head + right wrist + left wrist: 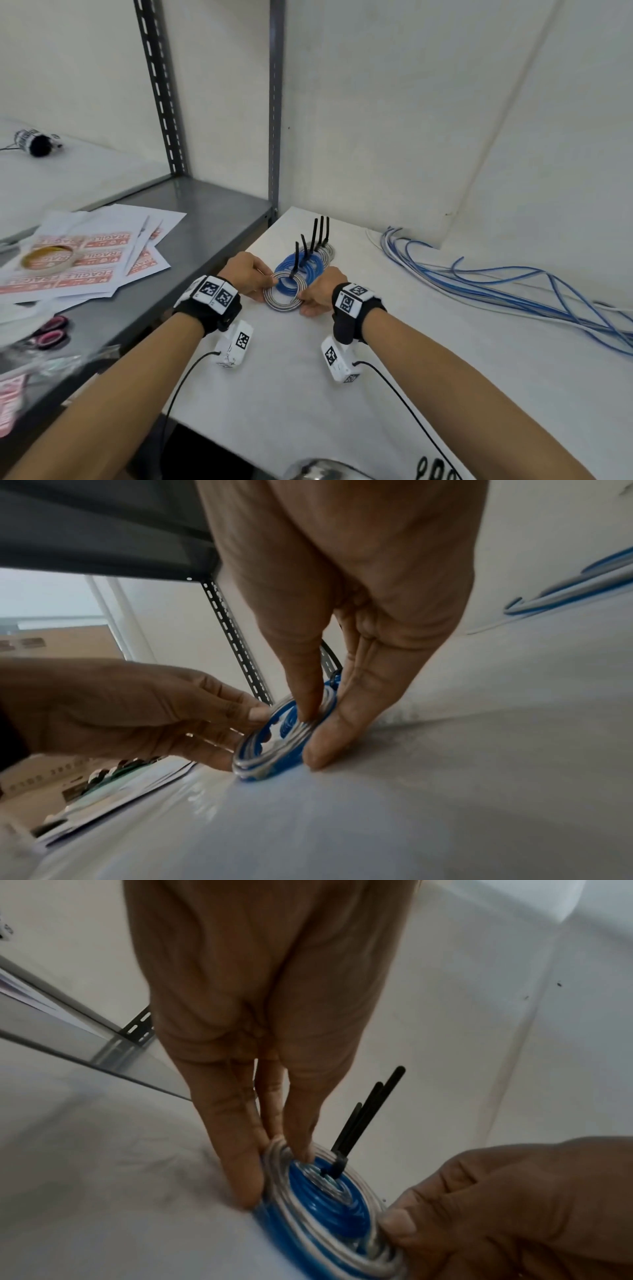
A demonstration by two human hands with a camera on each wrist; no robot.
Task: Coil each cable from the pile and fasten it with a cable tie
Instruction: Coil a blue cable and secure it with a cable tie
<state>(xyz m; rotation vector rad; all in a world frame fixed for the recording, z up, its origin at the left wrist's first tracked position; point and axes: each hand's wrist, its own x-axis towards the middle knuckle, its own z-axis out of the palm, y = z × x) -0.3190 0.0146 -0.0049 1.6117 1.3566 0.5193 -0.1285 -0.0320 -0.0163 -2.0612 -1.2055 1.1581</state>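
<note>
**While both hands pinch its rim, the newest coil goes down at the front of the row**

With its black cable tie [293, 263] already cinched and the tail standing up, the grey coil [283, 294] sits on the white table [445, 377], caught between the two hands. The left hand [247, 274] grips the rim on its side, thumb on top and fingers beneath; the right hand [318, 294] pinches the opposite rim the same way. Held at two opposite points like this, the loops cannot spring apart, and I would guess the person is setting the bundle down flat, partly overlapping the blue coil [301, 270] just beyond the fingertips.

Beyond that one lie more finished coils [320, 251], each with its tie tail upright, so the row reads as the done stack. Off to the right hand's side, well apart from it, the loose cables [513, 284] still wait in a spread-out pile, so a good share of the task looks left.

From the head view the grip reads only as two hands closing in on a ring. The left wrist view shows more: blue turns inside the grey ones, the tie's head sitting between the fingertips of both hands, and the right thumb pressing the near rim. The right wrist view shows the coil nearly edge-on, its far edge against the table and the left fingers [219, 748] tucked under the rim, which says it is not fully released. Only the head view shows the pile and the grey shelf [205, 219] with papers beside the left hand.
</note>
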